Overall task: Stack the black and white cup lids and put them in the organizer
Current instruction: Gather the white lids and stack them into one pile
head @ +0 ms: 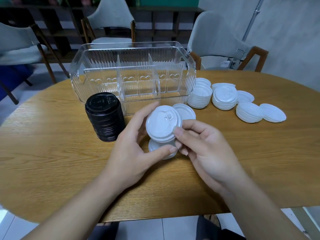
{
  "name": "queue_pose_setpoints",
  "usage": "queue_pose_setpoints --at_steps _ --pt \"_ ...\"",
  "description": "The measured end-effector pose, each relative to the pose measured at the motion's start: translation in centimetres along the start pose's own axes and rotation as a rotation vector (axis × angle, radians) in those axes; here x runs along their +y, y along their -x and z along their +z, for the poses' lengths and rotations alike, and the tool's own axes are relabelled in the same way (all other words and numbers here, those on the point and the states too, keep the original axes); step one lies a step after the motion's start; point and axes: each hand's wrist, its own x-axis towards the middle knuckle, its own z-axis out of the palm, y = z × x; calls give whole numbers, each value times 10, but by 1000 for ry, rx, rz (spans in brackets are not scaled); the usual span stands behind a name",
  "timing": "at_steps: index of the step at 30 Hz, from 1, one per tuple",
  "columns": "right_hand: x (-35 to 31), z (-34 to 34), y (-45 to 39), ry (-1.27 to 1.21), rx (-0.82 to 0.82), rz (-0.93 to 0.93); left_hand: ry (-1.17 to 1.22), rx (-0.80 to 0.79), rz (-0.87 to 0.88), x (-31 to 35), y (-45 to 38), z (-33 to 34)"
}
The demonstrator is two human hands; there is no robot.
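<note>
While the black stack (105,116) stands on the desk (52,161) before the clear organizer (133,73), both hands grasp white lids (162,123): left hand (138,144) around them, right hand (202,146) pinching the rim.

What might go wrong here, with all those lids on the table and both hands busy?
1. The left hand and right hand pinch the held white lids only by the rims; the grip looks light, so some may slip onto the table.
2. The tall black lid stack stands right beside the left hand; a nudge might topple it.
3. The clear organizer has narrow dividers, so a crooked stack may catch.
</note>
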Motion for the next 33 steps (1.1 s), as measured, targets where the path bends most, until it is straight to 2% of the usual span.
queue_pose_setpoints --at_steps 4,8,11,16,21,26,33 --pt "-7 -3 0 150 6 -32 -19 12 -13 -2 -1 -3" --pt "-15 -10 2 690 62 -227 -197 -48 10 -6 -2 -7" --pt "-16 -11 3 916 10 -268 -294 -92 19 -3 -1 -6" --pt "-12 -13 0 920 17 -276 -402 -123 -12 2 0 -11" --pt "-9 -20 -5 930 99 -255 -481 -208 -158 -2 4 -18" --pt "7 -10 -6 984 31 -261 -574 -227 -180 -3 4 -12" --pt "10 -11 -9 999 -22 -202 -565 -195 -184 -9 4 -13"
